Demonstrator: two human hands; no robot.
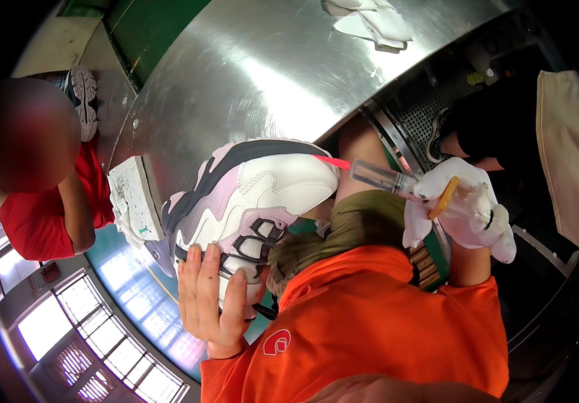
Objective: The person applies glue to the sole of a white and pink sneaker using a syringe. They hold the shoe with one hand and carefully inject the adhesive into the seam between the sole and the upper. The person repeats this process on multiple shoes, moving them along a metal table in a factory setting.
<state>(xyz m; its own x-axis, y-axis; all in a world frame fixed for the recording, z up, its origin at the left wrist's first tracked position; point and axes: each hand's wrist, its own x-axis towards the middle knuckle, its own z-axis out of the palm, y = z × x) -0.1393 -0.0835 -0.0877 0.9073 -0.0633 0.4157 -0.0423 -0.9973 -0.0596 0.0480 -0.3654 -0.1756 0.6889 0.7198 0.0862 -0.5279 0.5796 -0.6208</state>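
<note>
Shoe (262, 181): by bench (202, 80) | left hand (207, 302): clamped on shoe | right hand (471, 201): closed round syringe (375, 176), red tip (332, 161) at toe seam (293, 154) (contact unclear) | progress: seemingly underway; seam done versus left, can't tell

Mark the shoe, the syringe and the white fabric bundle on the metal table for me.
Shoe (256, 191): head view, side of its upper.
Syringe (375, 176): head view, its clear barrel.
White fabric bundle (373, 21): head view, middle of its folds.

Wht shoe (256, 185) — tilted, red-tipped clr syringe (377, 176)
</note>
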